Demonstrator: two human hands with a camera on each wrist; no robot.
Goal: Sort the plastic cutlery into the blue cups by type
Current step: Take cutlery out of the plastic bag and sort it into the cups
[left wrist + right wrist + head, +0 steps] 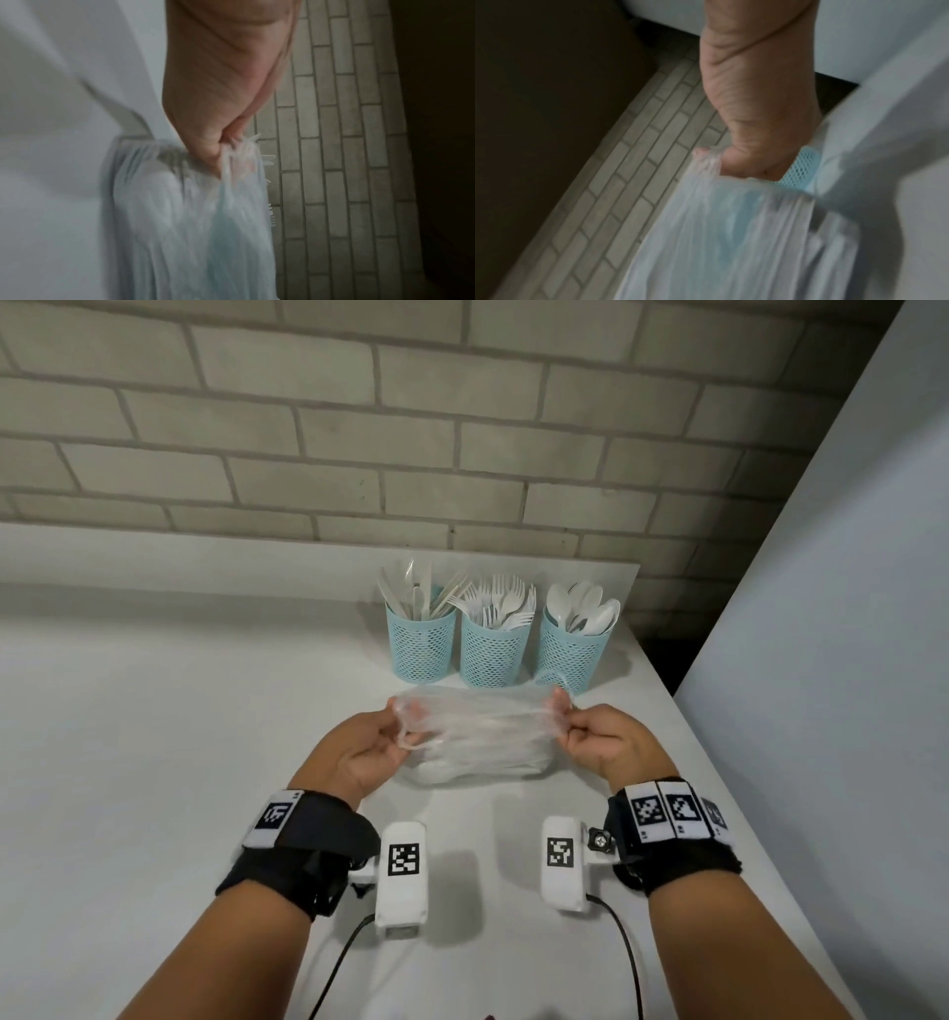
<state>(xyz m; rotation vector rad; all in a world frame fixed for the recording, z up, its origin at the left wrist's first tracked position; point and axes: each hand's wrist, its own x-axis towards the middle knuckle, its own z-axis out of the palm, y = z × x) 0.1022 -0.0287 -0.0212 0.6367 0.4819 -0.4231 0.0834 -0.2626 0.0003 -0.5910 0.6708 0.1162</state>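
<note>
1. Both forearms reach in from the near edge of the white table [154, 762], each wearing a black wrist strap with a white camera unit under it.
2. Between the hands a thin, clear, crinkled plastic bag [477, 737] is stretched wide; its lower part rests on the table just in front of the cups. Whether any cutlery remains inside cannot be told through the film.
3. Left hand [367, 752] pinches the bag's left edge with curled fingers; right hand [598, 737] pinches the right edge the same way. The wrist views, though blurred, agree.
4. Behind the bag, three light-blue perforated plastic cups stand side by side, upright, near the brick wall [359, 428].
5. White plastic knives, with at least one fork among them, fill the left cup [421, 649]; white forks fill the middle cup [493, 652]; white spoons fill the right cup [570, 657].
6. No loose cutlery shows on the table, so the sorting looks nearly done; the stray fork seems the one correction left.
</note>
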